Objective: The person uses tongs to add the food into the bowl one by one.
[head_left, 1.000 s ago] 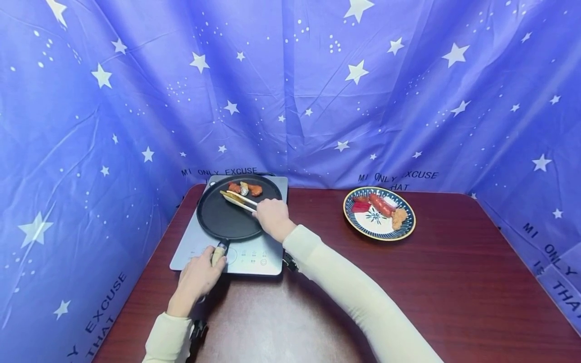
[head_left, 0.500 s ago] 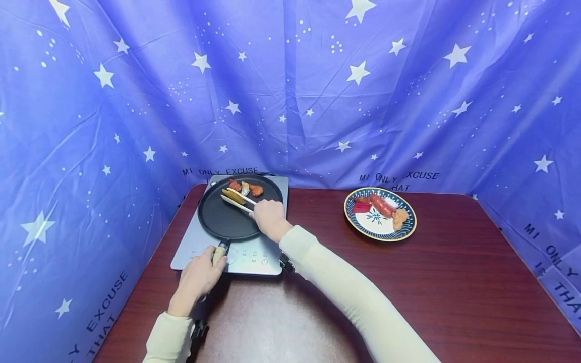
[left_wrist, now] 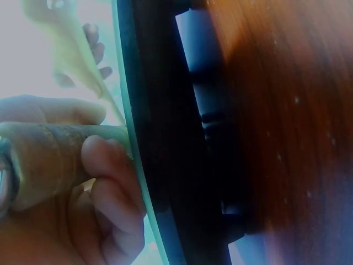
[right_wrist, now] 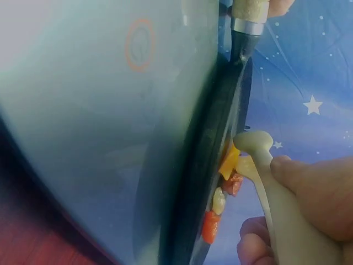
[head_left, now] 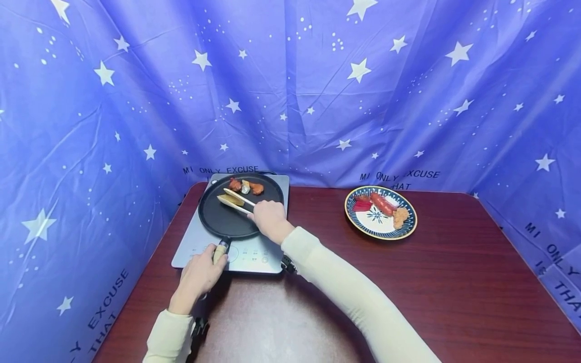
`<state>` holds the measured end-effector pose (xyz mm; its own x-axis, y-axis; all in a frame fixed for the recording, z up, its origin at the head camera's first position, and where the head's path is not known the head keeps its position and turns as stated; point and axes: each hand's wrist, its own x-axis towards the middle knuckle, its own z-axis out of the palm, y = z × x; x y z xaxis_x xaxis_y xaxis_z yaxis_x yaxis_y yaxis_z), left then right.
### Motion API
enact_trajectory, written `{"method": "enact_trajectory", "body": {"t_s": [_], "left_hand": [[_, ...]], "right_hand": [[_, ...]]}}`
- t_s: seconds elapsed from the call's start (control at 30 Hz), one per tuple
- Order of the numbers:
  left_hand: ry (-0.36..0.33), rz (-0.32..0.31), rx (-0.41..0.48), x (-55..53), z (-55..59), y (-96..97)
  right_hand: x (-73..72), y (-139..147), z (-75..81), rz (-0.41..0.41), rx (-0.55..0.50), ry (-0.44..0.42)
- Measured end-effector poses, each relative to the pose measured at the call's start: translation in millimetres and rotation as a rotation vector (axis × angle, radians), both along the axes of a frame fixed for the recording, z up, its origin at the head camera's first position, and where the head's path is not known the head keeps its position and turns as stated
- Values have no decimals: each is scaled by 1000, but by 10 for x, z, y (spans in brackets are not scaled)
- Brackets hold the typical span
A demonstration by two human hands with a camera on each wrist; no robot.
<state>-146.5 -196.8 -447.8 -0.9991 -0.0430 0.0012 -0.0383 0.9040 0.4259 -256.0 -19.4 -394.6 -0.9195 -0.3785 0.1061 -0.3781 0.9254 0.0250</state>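
My left hand (head_left: 201, 272) grips the wooden-sleeved handle (left_wrist: 49, 160) of a flat black frying pan (head_left: 227, 222), its fingers curled round it in the left wrist view. Pale tongs (right_wrist: 287, 226) are held in my right hand (head_left: 271, 219), over the pan's middle. Between their tips lies a flat yellow piece of food (right_wrist: 228, 164), seen edge-on near the pan surface in the right wrist view. Beyond the tips, a reddish-brown piece (head_left: 234, 185), a silvery-yellow piece (head_left: 245, 187) and an orange-brown piece (head_left: 256, 188) sit in a row near the pan's far rim.
The pan stands on a silver induction cooktop (head_left: 190, 247) with touch controls along its front. A blue-rimmed plate (head_left: 367, 224) holding a sausage (head_left: 383, 204), a breaded piece (head_left: 400, 218) and red food is on the right of the dark red table (head_left: 454, 282). Starry blue curtains hang around.
The tongs' arms have spread a little and their tips shifted slightly left and nearer, with the yellow piece between them. My left hand stays on the pan handle; the other food pieces keep their places.
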Motion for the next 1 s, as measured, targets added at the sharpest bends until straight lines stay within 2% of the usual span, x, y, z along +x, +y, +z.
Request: {"method": "enact_trajectory", "body": {"t_s": [0.23,0.5,0.8,1.0], "left_hand": [[-4,5,-5,1,8,3],[-16,6,5,3,15,9],[-10,12,1,6,26,13],[-19,12,5,12,32,17]], "right_hand": [[57,97,101,5,-44,18],[28,345,167,-28,-49,39],[9,902,124,-64,-106,136],[88,1346,119,-70,-135,174]]}}
